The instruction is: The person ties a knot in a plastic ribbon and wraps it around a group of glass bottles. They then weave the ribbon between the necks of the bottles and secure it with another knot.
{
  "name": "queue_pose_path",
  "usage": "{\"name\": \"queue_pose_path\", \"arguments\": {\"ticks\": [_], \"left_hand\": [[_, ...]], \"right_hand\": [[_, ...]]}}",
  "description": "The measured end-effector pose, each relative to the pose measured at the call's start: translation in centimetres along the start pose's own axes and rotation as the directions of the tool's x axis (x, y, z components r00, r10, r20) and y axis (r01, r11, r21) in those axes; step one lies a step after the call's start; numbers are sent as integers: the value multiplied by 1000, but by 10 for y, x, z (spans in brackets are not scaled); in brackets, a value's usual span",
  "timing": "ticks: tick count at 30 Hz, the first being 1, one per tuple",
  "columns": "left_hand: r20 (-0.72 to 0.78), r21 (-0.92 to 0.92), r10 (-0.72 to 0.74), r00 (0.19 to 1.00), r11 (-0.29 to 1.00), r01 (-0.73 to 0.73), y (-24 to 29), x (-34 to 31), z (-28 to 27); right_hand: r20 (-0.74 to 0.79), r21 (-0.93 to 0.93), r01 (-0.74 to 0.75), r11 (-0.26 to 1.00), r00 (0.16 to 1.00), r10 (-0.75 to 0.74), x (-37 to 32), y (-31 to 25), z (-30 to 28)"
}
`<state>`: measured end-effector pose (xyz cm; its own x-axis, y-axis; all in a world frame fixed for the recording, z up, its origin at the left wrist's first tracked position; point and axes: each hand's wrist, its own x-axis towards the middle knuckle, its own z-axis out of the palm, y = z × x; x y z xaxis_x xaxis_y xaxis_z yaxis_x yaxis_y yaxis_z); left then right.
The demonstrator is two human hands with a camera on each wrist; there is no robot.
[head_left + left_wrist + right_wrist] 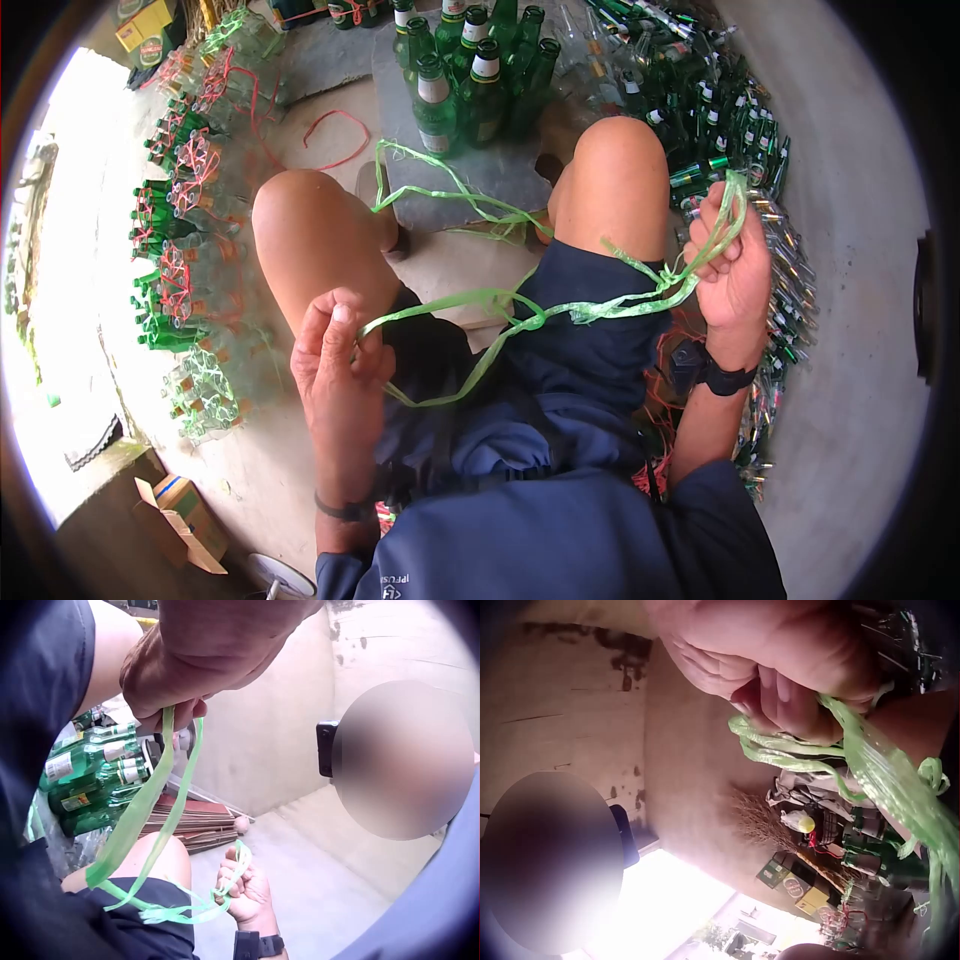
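Observation:
A green plastic cord (587,309), knotted near its middle, stretches between both hands above the person's lap. On the left, the left hand (338,370) pinches one loop of it between thumb and fingers; in the left wrist view two strands (139,817) hang from that hand (202,660). The right hand (732,262) has its fingers curled round the other looped end, raised beside the knee. Seen from the right wrist, the cord (900,784) runs out from under the curled fingers of that hand (780,660).
Green bottles (484,90) stand on a grey sheet (400,100) beyond the knees. More cord (470,205) trails between the legs. Bottle bundles tied with red cord (187,280) line the left; many bottles lie piled at right (725,110). A cardboard box (190,515) sits lower left.

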<state>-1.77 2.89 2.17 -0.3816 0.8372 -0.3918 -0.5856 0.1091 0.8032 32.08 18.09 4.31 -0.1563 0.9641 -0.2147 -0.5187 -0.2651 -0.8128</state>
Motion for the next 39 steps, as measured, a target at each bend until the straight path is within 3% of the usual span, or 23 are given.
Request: {"name": "queue_pose_path", "arguments": {"ticks": [5,7,9,11,13,15,16,17,19,23,25,29,31,35,38,39], "left_hand": [[86,-8,43,995,999,-42,13,0,30],[113,47,27,993,998,-33,15,-2,40],[314,21,-14,949,1000,8,15,-1,35],[367,36,-12,930,999,-1,11,-2,40],[327,75,-14,945,997,-11,12,-4,42],[334,77,-21,942,997,-5,13,-5,39],[391,54,-30,920,998,10,14,-1,30],[386,55,-29,922,998,9,12,-1,28],[331,178,64,942,976,-128,8,0,27],[351,187,71,934,972,-144,-1,0,23],[313,214,153,937,950,-227,-7,0,26],[319,241,101,942,953,-184,-13,2,18],[301,245,93,949,954,-171,-14,0,15],[265,232,46,963,966,-110,-16,3,8],[208,214,4,978,976,-49,-17,3,5],[207,213,4,978,976,-49,-17,3,3]], "right_hand": [[314,-296,33,955,947,64,-18,24,29],[385,-464,20,885,905,181,-24,30,68],[493,-547,-21,837,800,342,-21,47,76],[473,-706,34,707,766,435,-21,64,89],[494,-697,55,715,759,423,-22,81,93],[589,-714,240,658,713,379,-18,86,93],[563,-705,258,661,770,300,-17,87,91],[509,-695,186,695,810,293,-13,77,90],[406,-670,133,730,889,210,-4,58,80],[297,-419,311,853,935,-195,11,9,56],[216,-367,473,801,881,-421,24,-6,50],[205,-345,505,791,863,-461,40,-54,33],[78,-355,556,751,819,-569,52,-67,29],[144,-311,586,749,807,-572,73,-95,26],[120,-388,684,618,702,-702,88,-111,29],[121,-387,684,619,703,-701,93,-115,25]]}}
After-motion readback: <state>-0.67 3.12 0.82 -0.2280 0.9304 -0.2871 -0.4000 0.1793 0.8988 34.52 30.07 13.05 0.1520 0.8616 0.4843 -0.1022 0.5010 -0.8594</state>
